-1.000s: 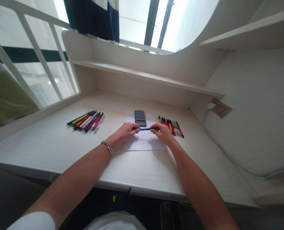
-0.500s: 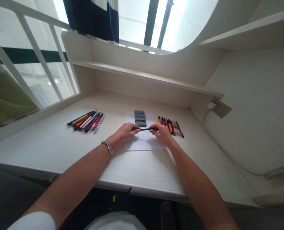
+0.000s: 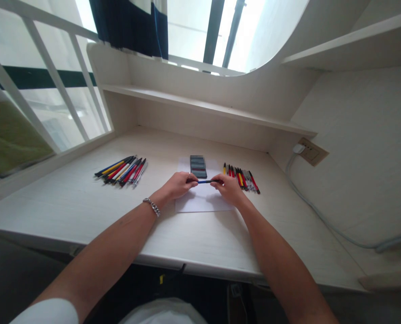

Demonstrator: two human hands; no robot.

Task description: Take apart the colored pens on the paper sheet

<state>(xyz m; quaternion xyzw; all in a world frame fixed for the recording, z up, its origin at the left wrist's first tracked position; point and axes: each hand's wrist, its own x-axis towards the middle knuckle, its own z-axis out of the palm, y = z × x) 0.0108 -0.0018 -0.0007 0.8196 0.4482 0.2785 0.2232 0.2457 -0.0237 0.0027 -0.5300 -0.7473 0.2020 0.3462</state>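
A blue and black pen [image 3: 204, 182] is held level between my two hands, above a sheet of white paper [image 3: 200, 203]. My left hand [image 3: 181, 184] pinches its left end, and my right hand [image 3: 226, 185] grips the black right end between thumb and fingers. Both tips of the pen are hidden by the fingers. Just beyond it, a dark grey flat case or block [image 3: 198, 166] lies at the paper's far part. A row of red, yellow, black and clear pens [image 3: 243, 177] lies right beside my right hand.
A loose pile of mixed pens [image 3: 122, 172] lies on the left of the white desk [image 3: 112, 211]. A low shelf [image 3: 200, 106] runs along the back. On the right wall, a plug with a cable [image 3: 298, 149] sits in a socket [image 3: 312, 152].
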